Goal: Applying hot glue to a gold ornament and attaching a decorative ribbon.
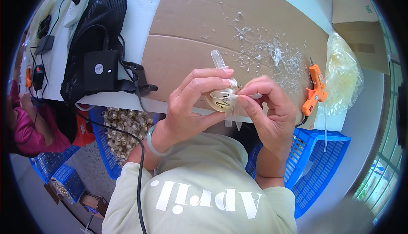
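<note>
My left hand (180,100) is closed around a shiny pale-gold ball ornament (220,103) with a dark squiggle on its side, held above the near edge of the cardboard. A sheer, whitish ribbon (217,58) sticks up past the left fingertips, and more translucent ribbon (229,117) hangs below the ball. At the top of the ornament, my right hand (272,112) pinches part of this ribbon between thumb and forefinger. The exact shape of the ribbon between the fingertips is partly hidden.
Dried glue strands (278,57) litter the cardboard sheet (182,21). An orange glue gun (314,90) lies to the right, beside a clear plastic bag (344,70). Gold ornaments fill the left blue basket (100,142); another blue basket (321,166) stands right. A person (40,127) is at far left.
</note>
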A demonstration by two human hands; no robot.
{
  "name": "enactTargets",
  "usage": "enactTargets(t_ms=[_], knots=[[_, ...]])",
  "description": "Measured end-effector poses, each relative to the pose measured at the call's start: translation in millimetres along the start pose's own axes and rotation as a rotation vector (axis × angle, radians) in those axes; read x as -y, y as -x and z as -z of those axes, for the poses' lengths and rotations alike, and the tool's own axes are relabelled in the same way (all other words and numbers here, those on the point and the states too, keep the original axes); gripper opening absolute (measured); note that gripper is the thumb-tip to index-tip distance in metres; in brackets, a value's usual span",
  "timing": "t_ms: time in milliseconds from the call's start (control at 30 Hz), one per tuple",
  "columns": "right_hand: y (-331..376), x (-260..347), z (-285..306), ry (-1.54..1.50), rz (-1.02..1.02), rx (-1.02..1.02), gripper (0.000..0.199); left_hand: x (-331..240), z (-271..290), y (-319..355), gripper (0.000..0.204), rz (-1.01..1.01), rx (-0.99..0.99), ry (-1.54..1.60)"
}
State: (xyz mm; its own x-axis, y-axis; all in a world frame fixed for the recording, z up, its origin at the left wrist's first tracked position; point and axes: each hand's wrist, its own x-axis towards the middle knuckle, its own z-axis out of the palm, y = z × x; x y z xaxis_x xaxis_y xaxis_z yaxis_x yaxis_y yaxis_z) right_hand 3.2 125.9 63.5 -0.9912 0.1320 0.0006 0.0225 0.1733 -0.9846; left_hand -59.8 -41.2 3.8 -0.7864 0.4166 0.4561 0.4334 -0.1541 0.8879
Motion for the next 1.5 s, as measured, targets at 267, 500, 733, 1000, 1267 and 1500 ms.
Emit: enactTargets(t_ms=[267, 500, 733, 1000, 1267, 1500], knots=[[1, -27, -11, -0.013, 0.166, -0.129, 0.014, -4, -3, -1, 0.052, 0.072, -0.007, 0.065], [2, -30, -18, 0.003, 0.192, -0.236, 0.018, -1, -3, -1, 0.053, 0.037, -0.006, 0.041], [6, -10, -14, 0.204, 0.230, -0.257, 0.018, -2, -2, 0, 0.053, 0.039, -0.001, 0.039], [4, -14, -14, 0.278, 0.170, -0.212, 0.016, 1, -1, 0, 0.052, -0.007, 0.026, -0.017], [10, -8, -23, 0.386, 0.193, -0.381, 0.018, 0, 2, 3, 0.052, 0.058, 0.055, -0.005], [22, -6, -13, 0.966, 0.521, -0.178, 0.033, 3, 5, 2, 0.054, 0.051, 0.104, 0.014]])
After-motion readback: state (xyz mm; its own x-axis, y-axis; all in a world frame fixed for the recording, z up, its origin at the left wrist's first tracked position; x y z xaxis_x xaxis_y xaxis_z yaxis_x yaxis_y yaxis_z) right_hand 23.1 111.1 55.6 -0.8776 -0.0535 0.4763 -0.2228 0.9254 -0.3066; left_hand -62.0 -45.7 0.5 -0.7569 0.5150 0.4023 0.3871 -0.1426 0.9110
